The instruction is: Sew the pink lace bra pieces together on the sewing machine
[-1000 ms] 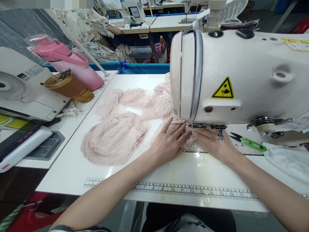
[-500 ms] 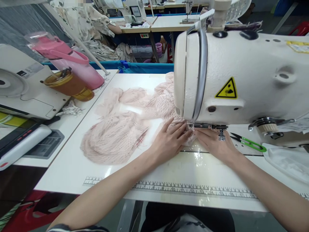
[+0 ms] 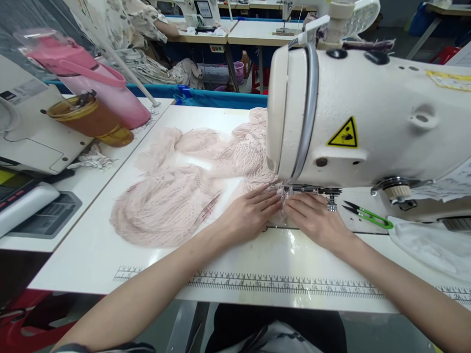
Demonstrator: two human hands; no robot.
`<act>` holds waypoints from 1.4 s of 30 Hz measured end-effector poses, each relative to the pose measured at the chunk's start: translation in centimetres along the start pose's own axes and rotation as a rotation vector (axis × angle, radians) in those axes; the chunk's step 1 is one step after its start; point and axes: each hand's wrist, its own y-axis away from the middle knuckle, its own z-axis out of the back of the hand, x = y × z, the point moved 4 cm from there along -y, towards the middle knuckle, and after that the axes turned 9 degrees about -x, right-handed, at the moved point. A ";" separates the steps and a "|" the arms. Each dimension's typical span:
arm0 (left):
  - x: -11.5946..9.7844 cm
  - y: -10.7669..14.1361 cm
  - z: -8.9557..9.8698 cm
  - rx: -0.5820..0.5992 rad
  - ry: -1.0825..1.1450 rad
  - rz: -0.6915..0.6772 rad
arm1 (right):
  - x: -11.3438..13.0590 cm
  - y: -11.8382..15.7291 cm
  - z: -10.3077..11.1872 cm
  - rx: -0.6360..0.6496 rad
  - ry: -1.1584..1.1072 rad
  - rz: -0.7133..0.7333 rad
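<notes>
Pale pink lace fabric [image 3: 162,206] lies bunched over the table, and one end runs under the head of a white sewing machine [image 3: 368,117]. My left hand [image 3: 250,213] lies flat on the lace just left of the needle area, fingers stretched out and together. On the other side, my right hand [image 3: 312,215] rests with its fingers extended beside the presser foot [image 3: 289,190], touching the lace edge. The machine head partly hides the needle and the fabric behind it. Some of my right fingers are covered by the metal parts above them.
Green thread snips [image 3: 371,216] lie right of my right hand, beside a white cloth [image 3: 430,245]. A printed ruler [image 3: 279,284] runs along the table's front. At left stand a pink bottle [image 3: 106,93] and a brown cup [image 3: 91,120]. Another person sits beyond.
The camera view has shifted a little. My right fingers have drawn back slightly from under the machine head, and my two hands sit closer together at the presser foot.
</notes>
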 end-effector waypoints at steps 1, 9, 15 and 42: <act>0.1 0.1 0.0 0.003 0.006 0.005 | 0.1 -0.1 -0.1 0.020 -0.014 -0.002; 0.2 -0.1 0.5 -0.053 -0.018 0.030 | 0.0 -1.1 -0.5 0.048 -0.145 -0.169; -0.2 -1.2 1.2 -0.218 -0.048 0.047 | -0.3 -0.9 -1.0 -0.022 -0.309 -0.319; 1.2 -0.2 0.0 0.022 0.066 0.080 | 0.9 -0.6 -0.8 -0.146 -0.215 -0.151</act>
